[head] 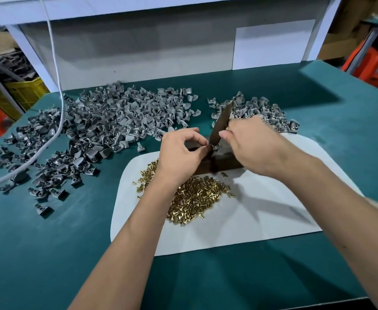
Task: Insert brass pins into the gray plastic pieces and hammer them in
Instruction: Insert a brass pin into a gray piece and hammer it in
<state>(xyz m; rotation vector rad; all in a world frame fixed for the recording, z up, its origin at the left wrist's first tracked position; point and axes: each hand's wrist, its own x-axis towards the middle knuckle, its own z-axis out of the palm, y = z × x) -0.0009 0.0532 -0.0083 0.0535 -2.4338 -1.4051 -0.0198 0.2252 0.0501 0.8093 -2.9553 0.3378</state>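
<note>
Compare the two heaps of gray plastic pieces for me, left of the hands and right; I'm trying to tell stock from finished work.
The left heap is far larger and spreads toward the table's near-left edge; the right heap is small and compact, behind the right hand. A white cable crosses the left heap; none crosses the right. Brass glints show among the right heap's pieces, not plainly among the left's. Both lie loose on the green table.

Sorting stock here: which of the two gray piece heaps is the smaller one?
The right heap, behind the right hand. It covers far less table than the left heap, which sprawls toward the white cable.
</note>
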